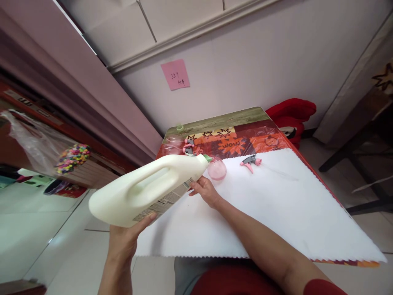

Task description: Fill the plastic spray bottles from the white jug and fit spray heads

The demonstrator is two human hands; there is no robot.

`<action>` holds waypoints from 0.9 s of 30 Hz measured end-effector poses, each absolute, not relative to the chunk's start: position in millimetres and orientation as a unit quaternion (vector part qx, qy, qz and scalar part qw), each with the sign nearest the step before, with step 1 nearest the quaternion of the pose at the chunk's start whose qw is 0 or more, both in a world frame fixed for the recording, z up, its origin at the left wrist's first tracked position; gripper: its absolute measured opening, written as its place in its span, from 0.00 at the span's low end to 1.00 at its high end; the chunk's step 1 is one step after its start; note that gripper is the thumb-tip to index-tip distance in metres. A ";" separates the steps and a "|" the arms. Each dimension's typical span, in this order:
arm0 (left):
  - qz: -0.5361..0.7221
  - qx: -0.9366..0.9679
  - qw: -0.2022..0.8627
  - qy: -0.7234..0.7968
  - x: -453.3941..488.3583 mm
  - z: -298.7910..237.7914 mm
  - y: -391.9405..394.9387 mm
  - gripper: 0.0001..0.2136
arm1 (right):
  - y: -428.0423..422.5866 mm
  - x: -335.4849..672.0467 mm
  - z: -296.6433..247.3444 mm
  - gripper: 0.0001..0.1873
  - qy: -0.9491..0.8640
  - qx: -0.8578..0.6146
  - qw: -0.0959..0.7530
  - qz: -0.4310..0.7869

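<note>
Head view: a large cream-white plastic jug with a moulded loop handle lies tilted across both hands. Partly curled, the left hand cradles its base, thumb along the label side; from there the jug runs toward two o'clock. Half-closed, the right hand has hold of its underside near the neck. At one o'clock from that hand, a rounded, translucent pink bottle stands on a smooth white scalloped mat over the colourfully printed tabletop. A pink-and-grey spray head lies at the bottle's three o'clock, its clear tube faint against the white. The jug's green spout overlaps the bottle's top, so contact is unclear; the left fingers are mostly hidden, and the label print is illegible.
</note>
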State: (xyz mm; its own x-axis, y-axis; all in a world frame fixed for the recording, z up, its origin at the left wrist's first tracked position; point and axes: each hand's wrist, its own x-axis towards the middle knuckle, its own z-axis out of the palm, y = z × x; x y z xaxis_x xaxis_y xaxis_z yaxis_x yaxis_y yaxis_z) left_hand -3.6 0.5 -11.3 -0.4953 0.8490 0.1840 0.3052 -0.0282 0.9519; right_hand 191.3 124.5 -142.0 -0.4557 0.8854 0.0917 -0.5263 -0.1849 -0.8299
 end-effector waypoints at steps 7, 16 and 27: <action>0.595 0.400 0.246 0.652 -16.1 -66.5 14.9 0.40 | 126.2 191.9 -146.0 0.30 -0.429 -0.228 0.504 0.715; 0.622 0.325 0.354 0.618 -9.1 -115.5 30.4 0.40 | 124.8 189.6 -137.8 0.37 -0.451 -0.186 0.554 0.674; 0.629 0.344 0.298 0.630 -35.1 -130.1 18.4 0.53 | 111.0 182.5 -121.7 0.36 -0.499 -0.206 0.542 0.644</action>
State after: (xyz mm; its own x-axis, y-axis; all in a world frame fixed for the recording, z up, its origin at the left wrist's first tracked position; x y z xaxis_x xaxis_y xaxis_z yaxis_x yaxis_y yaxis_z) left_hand -35.1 18.4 -130.1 -0.5854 0.8086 0.0582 0.0586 -0.0294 0.9978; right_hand 182.5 111.0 -121.7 -0.3282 0.9037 0.2751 -0.4920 0.0851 -0.8664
